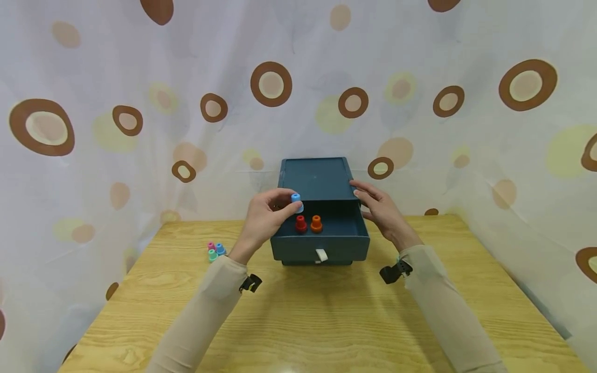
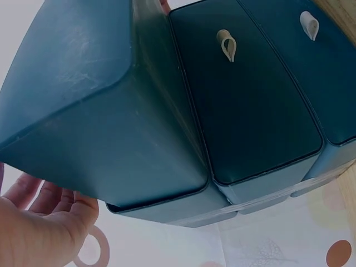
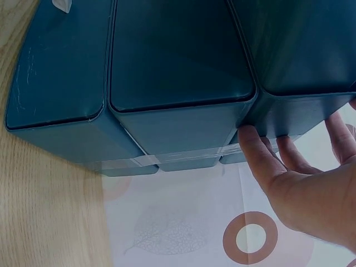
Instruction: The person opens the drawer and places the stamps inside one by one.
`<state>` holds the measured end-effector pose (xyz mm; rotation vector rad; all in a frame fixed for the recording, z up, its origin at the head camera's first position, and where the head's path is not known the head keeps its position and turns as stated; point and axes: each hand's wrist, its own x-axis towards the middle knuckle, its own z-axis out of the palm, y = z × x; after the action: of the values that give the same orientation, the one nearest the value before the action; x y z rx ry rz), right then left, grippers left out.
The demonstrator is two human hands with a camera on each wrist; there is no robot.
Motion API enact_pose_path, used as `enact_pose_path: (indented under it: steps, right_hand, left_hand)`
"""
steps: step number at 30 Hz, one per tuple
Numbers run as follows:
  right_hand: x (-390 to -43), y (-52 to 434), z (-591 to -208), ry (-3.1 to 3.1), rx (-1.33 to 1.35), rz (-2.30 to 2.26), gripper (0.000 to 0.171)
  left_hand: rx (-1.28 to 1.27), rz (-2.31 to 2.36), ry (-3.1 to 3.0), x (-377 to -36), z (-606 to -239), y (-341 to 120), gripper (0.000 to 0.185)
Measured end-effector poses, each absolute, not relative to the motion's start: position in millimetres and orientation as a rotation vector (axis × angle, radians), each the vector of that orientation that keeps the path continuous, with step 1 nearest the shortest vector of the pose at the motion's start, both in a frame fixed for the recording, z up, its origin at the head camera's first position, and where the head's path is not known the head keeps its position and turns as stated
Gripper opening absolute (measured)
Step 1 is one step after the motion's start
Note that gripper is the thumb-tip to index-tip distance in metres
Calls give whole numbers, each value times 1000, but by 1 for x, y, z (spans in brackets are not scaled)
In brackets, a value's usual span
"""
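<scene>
Left hand (image 1: 262, 216) pinches a light-blue, seemingly plastic, stepped cone (image 1: 296, 198). Right hand (image 1: 383, 211), fingers extended, touches a dark-blue boxy cabinet (image 1: 316, 179).

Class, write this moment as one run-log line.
Left hand: pinches light-blue peg over open drawer | Right hand: touches cabinet side | In drawer: red peg, orange peg | Table: pink peg, blue peg, green peg

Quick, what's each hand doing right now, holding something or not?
Left hand: closed, pinching a light blue piece.
Right hand: open, touching the side of the dark blue drawer unit.
</scene>
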<state>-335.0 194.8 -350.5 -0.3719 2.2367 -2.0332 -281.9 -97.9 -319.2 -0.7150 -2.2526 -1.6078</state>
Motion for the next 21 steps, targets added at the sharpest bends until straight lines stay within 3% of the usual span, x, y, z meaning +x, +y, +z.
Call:
enact_pose_path:
  steps: [21]
  right_hand:
    - [-334, 196, -352, 2247, -374, -2042, 52]
  left_hand:
    - [-921, -1470, -2529, -295, -305, -77, 28]
